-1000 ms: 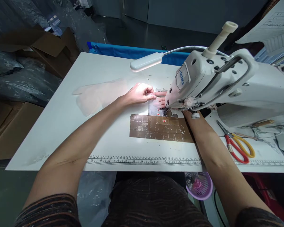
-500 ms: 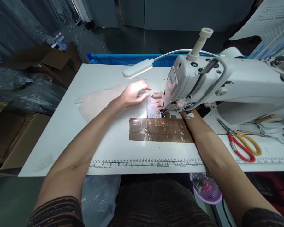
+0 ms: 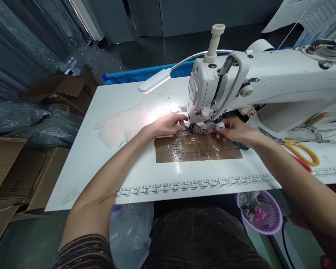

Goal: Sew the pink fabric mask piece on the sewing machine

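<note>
My left hand [image 3: 168, 125] is beside the presser foot [image 3: 195, 129] of the white sewing machine [image 3: 203, 89], its fingers pinched on a pale, sheer fabric [image 3: 123, 125] that spreads leftward over the table. My right hand [image 3: 236, 130] is on the other side of the needle area, fingers curled inward. What those fingers hold, if anything, is hidden. A small blue object [image 3: 241, 146] shows just under this hand; its kind cannot be made out. In front of the presser foot, brown tape [image 3: 198, 151] covers a strip of the table.
Scissors [image 3: 302, 151] with yellow and red handles lie at the right, near a wooden-handled tool [image 3: 317, 117]. A lamp [image 3: 155, 81] hangs over the fabric. A printed ruler [image 3: 196, 185] follows the front edge. Cardboard boxes [image 3: 25, 172] stand left; a purple basket [image 3: 278, 218] is below.
My right hand has drawn back from behind the machine head to its right side. My left hand has moved right and closed near the presser foot. The view has shifted.
</note>
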A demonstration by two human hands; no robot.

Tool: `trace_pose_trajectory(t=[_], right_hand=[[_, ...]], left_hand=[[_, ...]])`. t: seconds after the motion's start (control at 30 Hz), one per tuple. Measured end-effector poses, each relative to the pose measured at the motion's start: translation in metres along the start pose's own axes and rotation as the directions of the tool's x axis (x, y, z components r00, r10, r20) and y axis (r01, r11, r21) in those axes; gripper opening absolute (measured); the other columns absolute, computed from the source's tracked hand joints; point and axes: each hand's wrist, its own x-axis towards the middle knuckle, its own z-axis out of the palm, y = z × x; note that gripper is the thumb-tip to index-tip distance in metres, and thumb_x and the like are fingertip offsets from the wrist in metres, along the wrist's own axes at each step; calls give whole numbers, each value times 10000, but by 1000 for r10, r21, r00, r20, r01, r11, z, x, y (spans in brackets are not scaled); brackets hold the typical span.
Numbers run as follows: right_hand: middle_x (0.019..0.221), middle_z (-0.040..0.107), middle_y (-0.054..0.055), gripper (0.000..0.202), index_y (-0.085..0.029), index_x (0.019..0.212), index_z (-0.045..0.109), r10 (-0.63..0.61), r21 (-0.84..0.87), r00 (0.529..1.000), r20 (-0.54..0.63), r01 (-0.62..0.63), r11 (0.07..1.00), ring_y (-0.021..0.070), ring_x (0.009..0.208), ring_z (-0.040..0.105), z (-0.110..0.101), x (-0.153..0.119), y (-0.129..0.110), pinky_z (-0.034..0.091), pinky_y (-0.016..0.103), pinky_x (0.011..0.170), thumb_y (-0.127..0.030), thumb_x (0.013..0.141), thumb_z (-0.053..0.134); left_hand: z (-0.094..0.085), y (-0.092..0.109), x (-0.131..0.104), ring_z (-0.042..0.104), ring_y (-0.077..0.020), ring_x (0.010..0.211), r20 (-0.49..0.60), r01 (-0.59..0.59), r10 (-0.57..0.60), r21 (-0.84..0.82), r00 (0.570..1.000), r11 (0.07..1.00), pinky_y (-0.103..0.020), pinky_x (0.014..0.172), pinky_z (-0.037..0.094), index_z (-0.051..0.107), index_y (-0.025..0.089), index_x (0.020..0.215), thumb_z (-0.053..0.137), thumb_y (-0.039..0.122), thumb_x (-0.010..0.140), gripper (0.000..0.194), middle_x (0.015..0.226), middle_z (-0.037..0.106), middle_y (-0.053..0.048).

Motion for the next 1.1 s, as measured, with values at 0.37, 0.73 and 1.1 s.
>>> trace_pose_trajectory(t=[0.37,0.73,1.1], right_hand=[[655,651,2,223,-127,1105,634,-143,-157,985,95,157,975,170,589,565,85,13,-19,396,292,577,-180,906,548],[639,657,7,175,-191,758,589,-139,148,984,-108,154,977,138,528,576,98,14,-5,446,270,538,-294,894,550],[653,668,23,199,-204,752,585,-136,22,970,-202,144,989,179,546,615,104,11,-7,476,289,568,-293,920,526]], left_hand=[[20,-10,-29,612,-115,723,-103,44,-124,-569,987,821,-276,687,476,579,93,1243,699,279,858,444,857,685,-54],[28,-10,-21,570,-103,686,-116,43,-136,-587,984,809,-267,674,451,563,129,1204,654,257,864,374,782,620,-7],[6,-9,-16,576,-176,786,-163,6,3,55,987,998,-446,967,406,605,199,1116,602,212,772,345,892,682,-28]])
